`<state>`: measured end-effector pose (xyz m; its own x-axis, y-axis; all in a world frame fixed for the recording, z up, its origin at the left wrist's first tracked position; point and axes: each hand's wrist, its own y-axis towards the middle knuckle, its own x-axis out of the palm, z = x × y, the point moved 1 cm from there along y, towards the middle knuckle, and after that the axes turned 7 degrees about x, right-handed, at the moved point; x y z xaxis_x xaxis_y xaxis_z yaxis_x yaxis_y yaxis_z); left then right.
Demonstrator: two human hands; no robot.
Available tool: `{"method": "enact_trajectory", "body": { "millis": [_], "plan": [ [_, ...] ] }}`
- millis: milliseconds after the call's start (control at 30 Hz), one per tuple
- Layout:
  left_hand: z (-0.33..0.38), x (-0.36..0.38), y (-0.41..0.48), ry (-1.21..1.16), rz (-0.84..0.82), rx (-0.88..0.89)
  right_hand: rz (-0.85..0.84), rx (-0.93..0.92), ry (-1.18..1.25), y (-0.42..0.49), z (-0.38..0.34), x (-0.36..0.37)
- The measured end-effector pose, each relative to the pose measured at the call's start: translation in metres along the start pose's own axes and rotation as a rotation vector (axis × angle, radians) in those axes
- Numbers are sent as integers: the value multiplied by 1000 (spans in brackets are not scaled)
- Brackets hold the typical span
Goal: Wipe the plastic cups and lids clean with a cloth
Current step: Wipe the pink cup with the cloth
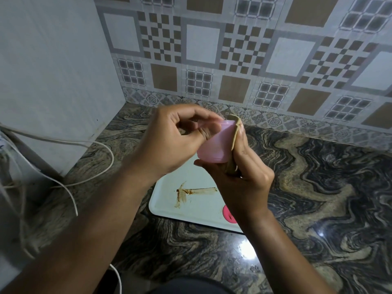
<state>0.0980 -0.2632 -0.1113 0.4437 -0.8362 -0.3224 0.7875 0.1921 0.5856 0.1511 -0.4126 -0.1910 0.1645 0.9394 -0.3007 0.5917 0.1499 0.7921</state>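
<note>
A pale pink plastic cup is held in the air above the counter, between both hands. My left hand grips its left side, fingers curled over the rim. My right hand presses a brownish cloth against the cup's right side. Below them lies a white tray with brown smears on it. A bright pink lid shows on the tray, mostly hidden behind my right wrist.
The dark marbled stone counter runs to a patterned tiled wall at the back. A plain white panel closes the left side. White cables loop over the counter's left part.
</note>
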Motion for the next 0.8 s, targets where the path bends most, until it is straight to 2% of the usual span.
{"method": "enact_trajectory", "body": {
  "millis": [100, 233, 333, 433, 533, 633, 733, 800],
  "plan": [
    [1, 0, -1, -10, 21, -37, -21, 97, 104, 0, 0, -2],
    [-2, -7, 0, -171, 11, -130, -62, 222, 300, 8, -3, -5],
    [0, -7, 1, -282, 22, -172, -28, 133, 178, 5, -6, -5],
    [5, -3, -2, -89, -2, -47, 11, 2, 57, -1, -7, -4],
    [5, -2, -5, -19, 27, -44, -22, 55, 96, -4, -4, 0],
    [3, -6, -6, -158, 57, -136, -60, 157, 221, 0, -1, 0],
    [2, -9, -5, -274, 77, -212, -59, 114, 214, 2, -2, 1],
    [4, -8, -5, -169, 63, -164, -38, 54, 142, 0, -6, 2]
  ]
}}
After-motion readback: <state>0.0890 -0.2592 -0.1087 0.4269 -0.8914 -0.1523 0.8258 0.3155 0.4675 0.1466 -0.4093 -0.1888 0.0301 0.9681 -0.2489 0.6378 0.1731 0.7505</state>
